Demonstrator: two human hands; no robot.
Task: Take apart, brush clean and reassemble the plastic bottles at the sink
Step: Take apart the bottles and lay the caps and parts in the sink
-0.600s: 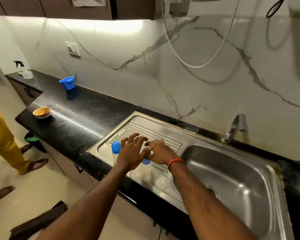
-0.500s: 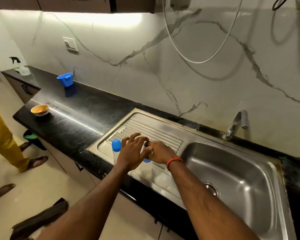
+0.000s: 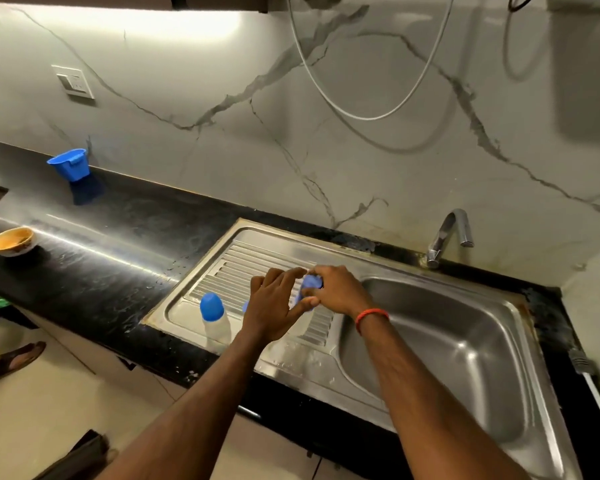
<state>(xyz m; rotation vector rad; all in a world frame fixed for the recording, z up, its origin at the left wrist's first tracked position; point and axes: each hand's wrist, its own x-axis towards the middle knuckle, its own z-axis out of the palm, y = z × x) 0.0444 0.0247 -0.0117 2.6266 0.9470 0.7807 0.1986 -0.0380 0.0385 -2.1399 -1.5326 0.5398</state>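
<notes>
Right hand (image 3: 338, 289) grip pinches the blue cap (image 3: 310, 284), left hand (image 3: 274, 306) grip steadies the bottle just beneath, mostly hidden; I'd twist square, hold body firm, second bottle (image 3: 215, 320) stands left.

Bare forearms, red thread band (image 3: 372, 315) on right wrist

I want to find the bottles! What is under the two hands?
The left hand and right hand hold a blue cap over the ribbed drainboard. The bottle below is mostly covered. Another capped bottle stands beside them.
</notes>
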